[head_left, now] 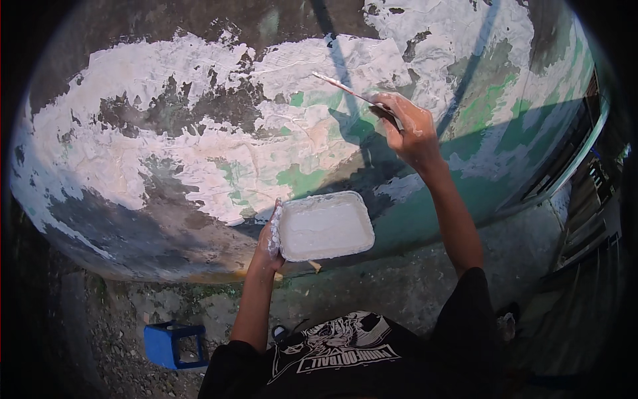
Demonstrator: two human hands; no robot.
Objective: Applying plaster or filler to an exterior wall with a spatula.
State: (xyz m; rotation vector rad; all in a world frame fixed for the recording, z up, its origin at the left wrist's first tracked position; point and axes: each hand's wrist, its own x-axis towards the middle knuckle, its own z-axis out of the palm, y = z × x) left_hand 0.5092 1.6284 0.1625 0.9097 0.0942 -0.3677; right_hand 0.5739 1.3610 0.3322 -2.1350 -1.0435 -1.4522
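Note:
A shallow rectangular tub of white filler paste rests in my left hand, whose fingers grip its left side. My right hand is raised in front of the wall, closed around a thin putty knife seen nearly edge-on. White paste smears the blade and the fingers of both hands. Beyond the hands stands the wall, patched with white filler over green paint and bare grey plaster. Whether the blade's tip touches the wall, I cannot tell.
On the ground at the lower left stands a blue plastic stool, beside gravel. A concrete strip runs along the wall's foot. Slatted dark panels lie at the right. Shadows of my arm and of poles fall across the wall.

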